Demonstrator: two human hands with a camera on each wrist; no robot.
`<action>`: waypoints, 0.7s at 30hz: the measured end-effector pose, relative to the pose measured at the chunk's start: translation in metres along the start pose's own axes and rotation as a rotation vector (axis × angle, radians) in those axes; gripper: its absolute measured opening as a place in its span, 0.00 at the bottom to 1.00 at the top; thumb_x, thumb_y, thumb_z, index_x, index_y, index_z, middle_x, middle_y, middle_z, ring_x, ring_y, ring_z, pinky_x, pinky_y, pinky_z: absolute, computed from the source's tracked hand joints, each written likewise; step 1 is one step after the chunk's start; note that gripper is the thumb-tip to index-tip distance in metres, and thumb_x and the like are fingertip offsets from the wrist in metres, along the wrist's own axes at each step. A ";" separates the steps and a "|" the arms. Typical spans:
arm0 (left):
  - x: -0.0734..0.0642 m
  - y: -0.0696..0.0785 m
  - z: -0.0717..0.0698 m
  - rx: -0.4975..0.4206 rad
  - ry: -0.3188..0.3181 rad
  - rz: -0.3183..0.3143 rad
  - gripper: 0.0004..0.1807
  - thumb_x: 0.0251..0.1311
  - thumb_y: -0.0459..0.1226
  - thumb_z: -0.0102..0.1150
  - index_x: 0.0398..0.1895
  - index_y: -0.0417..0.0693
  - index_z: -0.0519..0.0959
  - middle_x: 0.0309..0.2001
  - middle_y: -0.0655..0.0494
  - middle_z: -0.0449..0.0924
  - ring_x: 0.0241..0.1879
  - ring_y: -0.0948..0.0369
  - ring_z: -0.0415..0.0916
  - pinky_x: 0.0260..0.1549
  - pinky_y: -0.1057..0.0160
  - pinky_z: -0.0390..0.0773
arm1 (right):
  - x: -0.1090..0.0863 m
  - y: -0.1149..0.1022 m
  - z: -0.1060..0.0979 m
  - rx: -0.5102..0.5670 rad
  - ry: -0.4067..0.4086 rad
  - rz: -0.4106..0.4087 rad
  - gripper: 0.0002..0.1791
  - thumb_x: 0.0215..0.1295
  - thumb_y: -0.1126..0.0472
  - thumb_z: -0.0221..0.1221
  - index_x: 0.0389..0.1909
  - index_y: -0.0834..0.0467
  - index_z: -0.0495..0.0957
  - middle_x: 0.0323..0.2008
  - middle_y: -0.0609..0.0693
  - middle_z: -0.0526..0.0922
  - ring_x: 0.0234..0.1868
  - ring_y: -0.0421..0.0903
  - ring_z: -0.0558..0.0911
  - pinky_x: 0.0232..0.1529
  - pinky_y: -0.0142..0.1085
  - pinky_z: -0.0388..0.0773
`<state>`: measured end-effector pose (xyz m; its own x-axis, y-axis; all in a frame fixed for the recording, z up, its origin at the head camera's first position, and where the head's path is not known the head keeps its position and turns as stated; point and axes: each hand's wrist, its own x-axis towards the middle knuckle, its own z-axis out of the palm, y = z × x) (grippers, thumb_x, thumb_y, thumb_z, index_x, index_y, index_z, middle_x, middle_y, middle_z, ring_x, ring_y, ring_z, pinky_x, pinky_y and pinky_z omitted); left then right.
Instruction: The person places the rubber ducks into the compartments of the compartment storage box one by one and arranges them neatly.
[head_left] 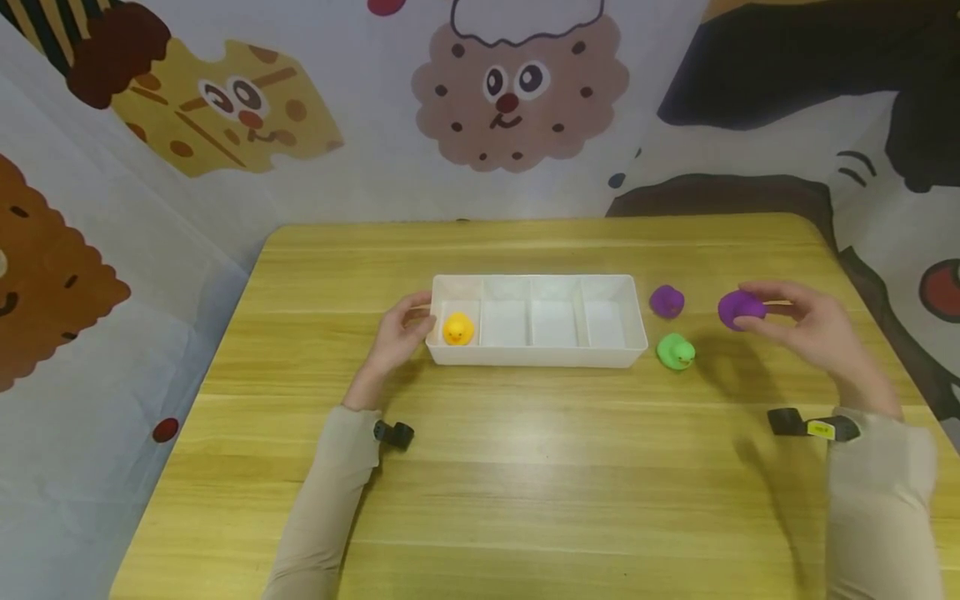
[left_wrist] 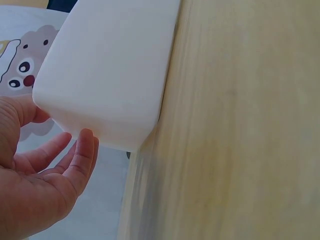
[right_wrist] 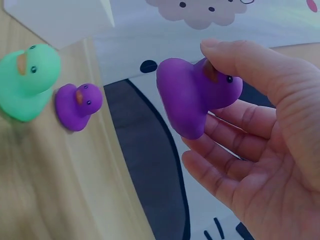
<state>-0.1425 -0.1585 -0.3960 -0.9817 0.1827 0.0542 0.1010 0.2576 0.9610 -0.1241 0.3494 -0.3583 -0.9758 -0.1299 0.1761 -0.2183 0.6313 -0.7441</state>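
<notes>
A white tray point(head_left: 536, 357) with several compartments lies on the table, a yellow rubber duck point(head_left: 458, 329) in its leftmost one. My left hand point(head_left: 397, 335) holds the tray's left end, thumb at the rim corner and fingertips against the end wall point(left_wrist: 100, 127). To the right, my right hand point(head_left: 813, 327) pinches a purple rubber duck point(right_wrist: 182, 95) between thumb and fingers, raised above the table. Between that hand and the tray sit a second purple rubber duck point(head_left: 667, 302) and, nearer me, a green rubber duck point(head_left: 677, 352).
The wooden table point(head_left: 525, 467) ends at a back edge close behind the tray. A cloth point(head_left: 360, 192) printed with cartoon food hangs behind it and at the sides. Each wrist wears a small black camera point(head_left: 395, 434).
</notes>
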 end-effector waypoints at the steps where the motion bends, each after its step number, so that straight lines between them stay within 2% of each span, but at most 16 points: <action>1: 0.000 0.000 0.000 0.005 0.000 0.003 0.22 0.63 0.24 0.48 0.60 0.22 0.62 0.60 0.28 0.63 0.55 0.38 0.66 0.53 0.46 0.71 | 0.001 -0.001 -0.001 0.001 -0.002 0.006 0.24 0.53 0.69 0.67 0.52 0.69 0.74 0.43 0.26 0.75 0.43 0.26 0.73 0.41 0.12 0.68; 7: 0.001 0.001 0.000 0.013 0.002 0.010 0.22 0.63 0.24 0.48 0.60 0.22 0.63 0.60 0.28 0.64 0.55 0.38 0.66 0.54 0.45 0.71 | 0.008 -0.008 -0.004 -0.016 -0.004 0.029 0.25 0.52 0.67 0.68 0.53 0.67 0.75 0.42 0.26 0.75 0.44 0.27 0.73 0.40 0.12 0.68; 14: 0.001 -0.001 -0.001 -0.003 0.000 0.004 0.22 0.63 0.24 0.49 0.60 0.22 0.63 0.60 0.28 0.63 0.55 0.38 0.65 0.54 0.45 0.70 | 0.018 -0.019 -0.004 -0.020 -0.010 -0.018 0.25 0.53 0.67 0.67 0.53 0.67 0.75 0.43 0.25 0.75 0.45 0.26 0.72 0.42 0.12 0.67; 21: 0.002 -0.002 -0.001 -0.007 0.003 0.021 0.22 0.62 0.23 0.49 0.59 0.22 0.63 0.60 0.27 0.64 0.55 0.37 0.65 0.54 0.44 0.70 | 0.024 -0.029 -0.003 -0.057 -0.031 0.015 0.26 0.55 0.62 0.67 0.55 0.64 0.74 0.43 0.25 0.73 0.43 0.25 0.71 0.39 0.12 0.66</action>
<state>-0.1444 -0.1594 -0.3976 -0.9799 0.1851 0.0748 0.1202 0.2475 0.9614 -0.1412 0.3299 -0.3308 -0.9791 -0.1431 0.1442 -0.2031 0.6761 -0.7082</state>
